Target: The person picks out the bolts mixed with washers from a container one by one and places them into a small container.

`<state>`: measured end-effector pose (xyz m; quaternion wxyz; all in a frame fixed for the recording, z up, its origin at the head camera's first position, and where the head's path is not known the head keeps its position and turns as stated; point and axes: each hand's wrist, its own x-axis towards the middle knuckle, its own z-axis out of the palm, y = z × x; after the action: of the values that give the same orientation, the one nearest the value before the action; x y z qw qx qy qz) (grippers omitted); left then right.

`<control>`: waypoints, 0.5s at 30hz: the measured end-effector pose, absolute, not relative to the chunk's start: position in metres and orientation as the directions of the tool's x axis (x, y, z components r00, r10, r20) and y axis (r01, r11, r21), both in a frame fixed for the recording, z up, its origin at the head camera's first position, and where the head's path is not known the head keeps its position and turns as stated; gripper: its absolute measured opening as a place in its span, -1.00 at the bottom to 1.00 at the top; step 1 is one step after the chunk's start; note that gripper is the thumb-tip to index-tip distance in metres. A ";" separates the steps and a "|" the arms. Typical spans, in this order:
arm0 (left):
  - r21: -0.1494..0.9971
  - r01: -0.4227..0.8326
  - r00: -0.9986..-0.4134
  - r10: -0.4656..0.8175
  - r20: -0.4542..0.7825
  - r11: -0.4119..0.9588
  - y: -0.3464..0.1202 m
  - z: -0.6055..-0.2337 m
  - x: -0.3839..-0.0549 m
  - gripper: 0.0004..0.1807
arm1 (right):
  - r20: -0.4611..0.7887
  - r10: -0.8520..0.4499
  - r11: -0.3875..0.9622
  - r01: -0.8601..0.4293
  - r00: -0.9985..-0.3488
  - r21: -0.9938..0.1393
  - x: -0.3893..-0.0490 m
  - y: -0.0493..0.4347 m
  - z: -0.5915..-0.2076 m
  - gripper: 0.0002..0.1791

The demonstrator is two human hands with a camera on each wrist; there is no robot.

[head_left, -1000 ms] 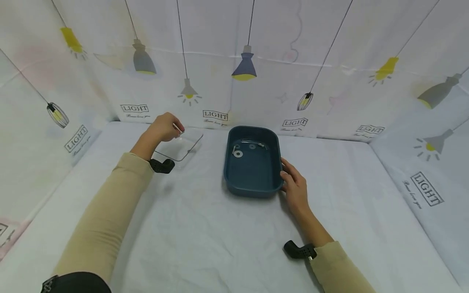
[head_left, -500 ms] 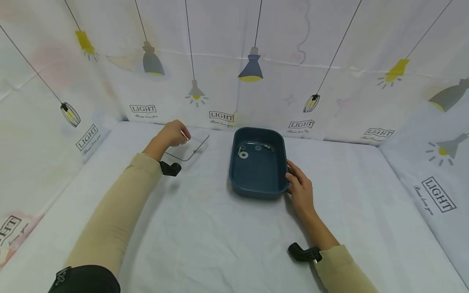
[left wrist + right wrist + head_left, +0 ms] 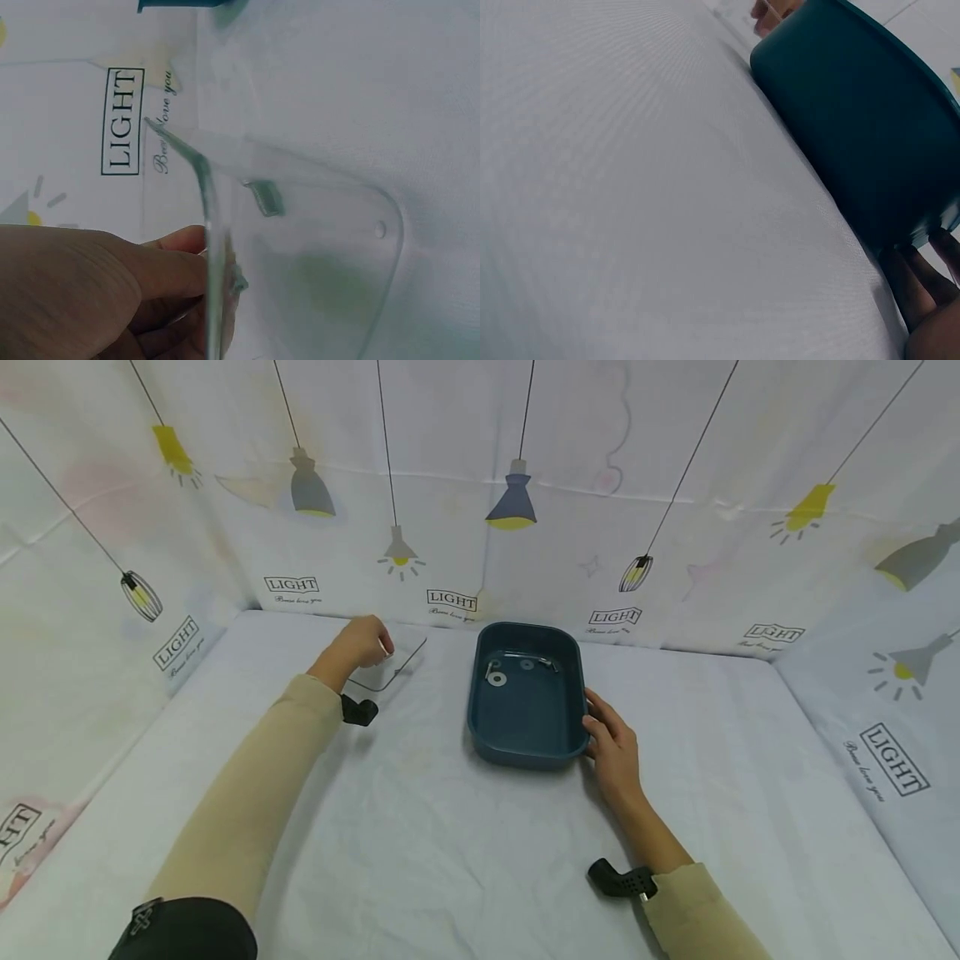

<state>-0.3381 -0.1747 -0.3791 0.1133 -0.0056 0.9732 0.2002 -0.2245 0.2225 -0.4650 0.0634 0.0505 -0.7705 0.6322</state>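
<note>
My left hand (image 3: 365, 642) reaches into a clear plastic box (image 3: 381, 687) at the back left, fingers bent down inside it. In the left wrist view the fingertips pinch a small metal piece (image 3: 239, 283); most of it is hidden, so its kind is unclear. A threaded screw (image 3: 268, 199) lies in the box beside the fingers. My right hand (image 3: 617, 752) holds the right side of a dark blue tray (image 3: 525, 727), thumb at the rim, fingers against the outer wall. Inside the tray lie a large washer (image 3: 497, 679), screws (image 3: 550, 665) and smaller washers (image 3: 527, 664).
Both the box and the tray stand on a white cloth (image 3: 420, 827). Behind them rises a white curtain (image 3: 450, 552) printed with hanging lamps. Each wrist wears a black camera mount, such as the one on the right (image 3: 621, 878).
My left hand has moved slightly nearer and to the right within the clear box. The head view has shifted a little. My right hand stays on the tray, which keeps its place.
</note>
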 end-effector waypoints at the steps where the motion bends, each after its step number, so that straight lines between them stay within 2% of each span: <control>1: 0.390 -0.061 -0.973 0.032 -0.228 0.919 -0.175 -0.381 -0.339 -0.77 | 0.161 0.004 0.194 -0.157 -0.987 -0.968 -0.224 0.222 -0.465 -0.51; 15: 0.367 -0.081 -0.963 0.022 -0.269 0.927 -0.170 -0.394 -0.338 -0.80 | 0.162 0.000 0.202 -0.159 -0.987 -0.966 -0.224 0.222 -0.464 -0.50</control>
<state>-0.3375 -0.1702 -0.3936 0.1351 -0.0151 0.9721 0.1910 -0.2240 0.2220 -0.4641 0.0631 0.0514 -0.7726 0.6297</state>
